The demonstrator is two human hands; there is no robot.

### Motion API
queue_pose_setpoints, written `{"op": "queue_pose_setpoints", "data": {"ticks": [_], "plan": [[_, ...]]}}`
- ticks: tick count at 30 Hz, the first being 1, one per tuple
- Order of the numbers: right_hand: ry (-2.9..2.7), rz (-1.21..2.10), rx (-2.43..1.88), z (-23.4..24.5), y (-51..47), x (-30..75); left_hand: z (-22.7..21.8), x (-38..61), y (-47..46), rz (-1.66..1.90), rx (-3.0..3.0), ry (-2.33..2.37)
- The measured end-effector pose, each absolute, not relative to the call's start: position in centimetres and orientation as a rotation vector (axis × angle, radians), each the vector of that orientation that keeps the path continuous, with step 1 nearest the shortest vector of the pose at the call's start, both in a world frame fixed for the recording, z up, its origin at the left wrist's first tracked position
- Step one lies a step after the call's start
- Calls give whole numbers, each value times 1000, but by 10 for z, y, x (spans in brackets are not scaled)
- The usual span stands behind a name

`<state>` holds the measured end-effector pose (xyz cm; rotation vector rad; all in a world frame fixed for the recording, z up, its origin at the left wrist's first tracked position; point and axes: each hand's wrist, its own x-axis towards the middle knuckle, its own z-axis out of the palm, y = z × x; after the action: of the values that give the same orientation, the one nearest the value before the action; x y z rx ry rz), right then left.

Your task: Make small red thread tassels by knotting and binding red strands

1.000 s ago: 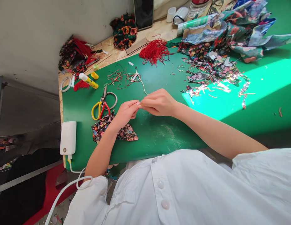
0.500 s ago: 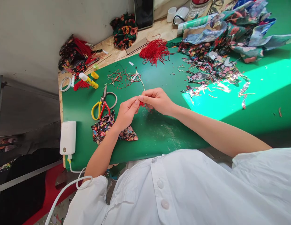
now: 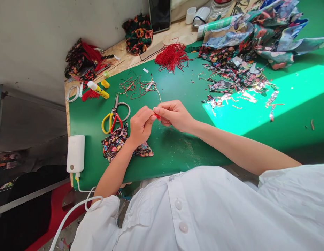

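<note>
1. Two bare hands meet over the green desk (image 3: 177, 153): the left hand (image 3: 141, 125) and the right hand (image 3: 175, 115) touch at the fingertips, and both sets of fingers are pinched closed on a small red tassel (image 3: 158, 116), which shows only as a red spot between them, held just above the desk.
2. A thin pale cord (image 3: 157, 91) runs from the pinch away toward a tangle of thread offcuts (image 3: 137, 85).
3. Just beside the left wrist lies a folded piece of dark floral fabric (image 3: 117, 141), touching the desk and partly under the forearm; the scissors (image 3: 113, 116) with yellow and red handles lie near it, untouched.
4. Judging by this, the tassel is being worked onto its cord and is not yet joined to the fabric piece; that seems left to do.
5. Farther off, a heap of red tassels (image 3: 172, 55) looks unused, while floral scraps (image 3: 235, 80) suggest cutting already done.
6. A yellow glue stick (image 3: 98, 90) and a white power bank (image 3: 75, 153) lie at the left edge.
</note>
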<state>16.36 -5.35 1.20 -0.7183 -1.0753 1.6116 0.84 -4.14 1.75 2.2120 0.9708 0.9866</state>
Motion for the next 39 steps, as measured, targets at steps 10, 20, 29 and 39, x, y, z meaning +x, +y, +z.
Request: {"op": "queue_pose_setpoints", "data": {"ticks": [10,20,29,39], "plan": [[-1294,1453,-784,11,-53,167,11,3,-36,1093,2503,960],[-1497,1157,-961,12,-48,170,15,0,-27,899,2649,1075],[-1835,335,-1002,-2,-52,174,23,10,-38,774,2172,995],[-2213,9,-933,3,-43,191,34,13,-43,591,1301,796]]}}
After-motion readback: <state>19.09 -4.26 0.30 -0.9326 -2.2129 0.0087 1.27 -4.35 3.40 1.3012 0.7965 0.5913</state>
